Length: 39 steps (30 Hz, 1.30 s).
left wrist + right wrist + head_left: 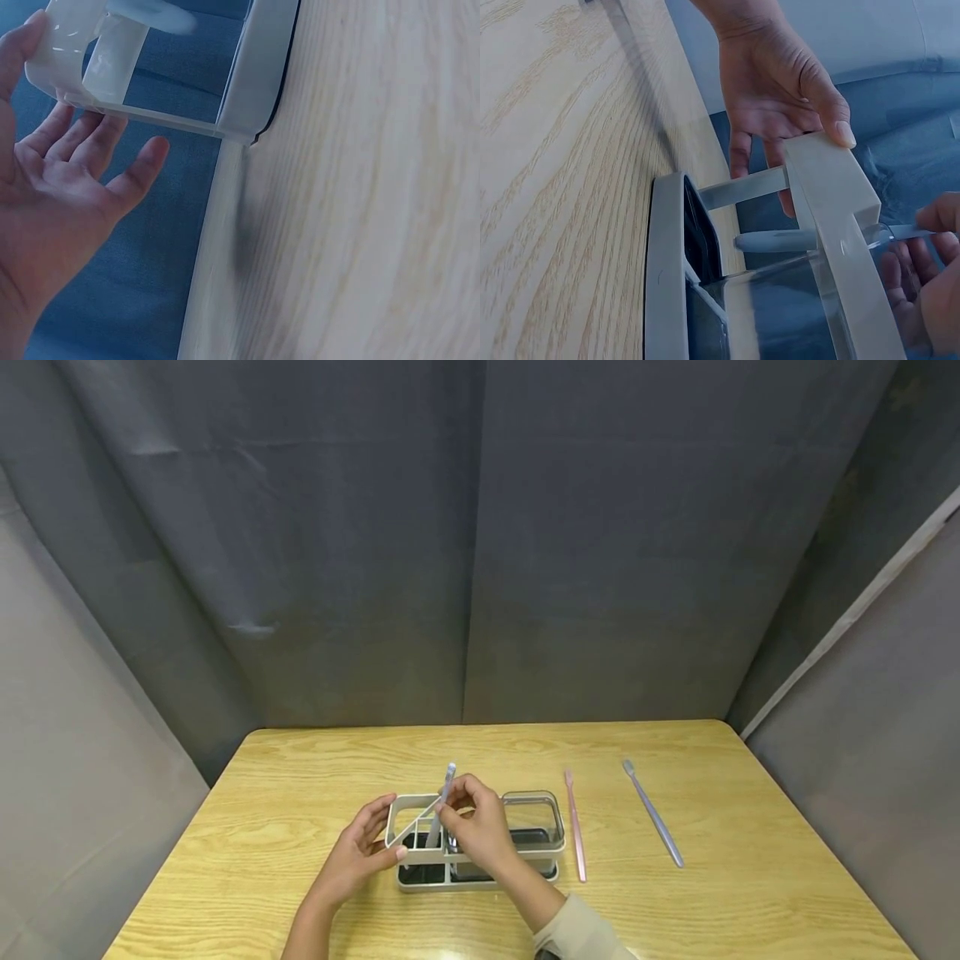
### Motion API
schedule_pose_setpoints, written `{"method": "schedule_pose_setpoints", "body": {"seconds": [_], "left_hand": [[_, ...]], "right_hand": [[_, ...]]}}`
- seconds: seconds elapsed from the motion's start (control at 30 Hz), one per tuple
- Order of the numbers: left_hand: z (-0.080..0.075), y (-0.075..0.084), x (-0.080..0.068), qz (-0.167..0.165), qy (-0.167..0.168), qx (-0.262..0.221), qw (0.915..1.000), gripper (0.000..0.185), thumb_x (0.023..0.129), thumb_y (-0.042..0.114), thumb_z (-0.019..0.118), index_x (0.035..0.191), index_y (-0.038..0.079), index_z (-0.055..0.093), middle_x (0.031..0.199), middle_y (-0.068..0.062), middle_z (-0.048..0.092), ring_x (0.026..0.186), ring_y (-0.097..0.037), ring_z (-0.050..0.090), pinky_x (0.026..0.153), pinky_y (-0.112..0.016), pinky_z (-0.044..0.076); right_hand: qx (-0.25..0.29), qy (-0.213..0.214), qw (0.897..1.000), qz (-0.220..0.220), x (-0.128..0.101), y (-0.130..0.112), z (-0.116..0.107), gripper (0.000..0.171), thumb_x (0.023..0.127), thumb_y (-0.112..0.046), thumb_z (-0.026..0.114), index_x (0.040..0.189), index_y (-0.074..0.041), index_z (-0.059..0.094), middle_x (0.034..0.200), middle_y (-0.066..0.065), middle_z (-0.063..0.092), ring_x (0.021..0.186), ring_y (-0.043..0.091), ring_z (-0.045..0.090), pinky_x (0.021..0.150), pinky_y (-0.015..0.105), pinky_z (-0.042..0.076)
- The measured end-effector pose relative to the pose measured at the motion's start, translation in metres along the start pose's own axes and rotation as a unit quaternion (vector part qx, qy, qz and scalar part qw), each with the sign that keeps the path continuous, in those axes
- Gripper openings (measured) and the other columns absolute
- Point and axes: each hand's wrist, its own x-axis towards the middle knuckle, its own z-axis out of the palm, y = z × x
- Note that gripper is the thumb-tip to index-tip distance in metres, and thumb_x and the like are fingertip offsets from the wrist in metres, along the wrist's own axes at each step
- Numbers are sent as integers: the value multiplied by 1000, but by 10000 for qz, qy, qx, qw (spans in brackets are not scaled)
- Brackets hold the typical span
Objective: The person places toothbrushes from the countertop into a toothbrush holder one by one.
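My right hand (480, 827) pinches a grey toothbrush (441, 806) between thumb and fingertips, its handle standing tilted inside the left compartment of the white holder (420, 874). The holder sits near the front edge of the desk (300, 777), about midway along it. My left hand (358, 852) steadies the holder's left end, thumb on the top rim and straight fingers (97, 142) laid against its side, not curled round it. To the right of the holder a pink toothbrush (575, 827) lies flat just beside it, and a second grey toothbrush (654, 814) lies farther right, toward the desk's right edge.
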Motion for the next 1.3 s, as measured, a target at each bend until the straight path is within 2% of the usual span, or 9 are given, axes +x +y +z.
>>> {"method": "schedule_pose_setpoints", "body": {"seconds": [0.17, 0.33, 0.53, 0.77, 1.17, 1.3], "left_hand": [[0, 1, 0, -66, 0, -15, 10000, 72, 79, 9, 74, 141, 11, 36, 144, -13, 37, 131, -35, 31, 98, -57, 30], [0, 2, 0, -72, -54, -105, 9999, 73, 79, 8, 73, 141, 10, 35, 145, -15, 34, 132, -36, 29, 99, -59, 27], [1, 1, 1, -66, -81, -165, 9998, 73, 79, 6, 73, 141, 9, 34, 145, -15, 34, 131, -35, 29, 100, -58, 28], [1, -1, 1, -8, -26, -192, 9998, 73, 79, 1, 72, 141, 8, 34, 144, -16, 35, 131, -36, 30, 98, -58, 30], [0, 3, 0, -140, 24, -203, 9997, 74, 78, 4, 73, 141, 9, 35, 144, -15, 36, 131, -35, 30, 99, -57, 28], [1, 1, 0, -176, 44, -209, 9996, 74, 77, 5, 74, 141, 10, 36, 144, -14, 36, 131, -34, 31, 100, -56, 29]], "right_hand": [[-274, -189, 9994, 81, 4, 18, 1, 5, 83, -1, 66, 88, -2, 64, 80, 1, 60, 74, 18, 56, 62, 25, 48], [-601, -428, 9973, 59, 7, 21, -1, 4, 81, -3, 67, 84, -1, 66, 75, -2, 60, 68, 15, 55, 56, 23, 46], [-848, -487, 9952, 79, 8, 22, -2, 4, 81, -4, 68, 82, -2, 65, 71, -2, 58, 64, 14, 53, 52, 22, 44], [-806, -518, 9954, 75, 8, 22, -2, 4, 81, -3, 68, 81, -1, 65, 71, -2, 58, 64, 14, 52, 53, 22, 44], [-800, -499, 9955, 119, 9, 21, -1, 4, 82, -7, 67, 81, -3, 64, 71, -2, 58, 64, 15, 52, 52, 22, 44], [-586, -500, 9969, 158, 7, 21, -2, 6, 82, -6, 67, 85, -2, 64, 73, 0, 58, 66, 16, 53, 53, 22, 45]]}}
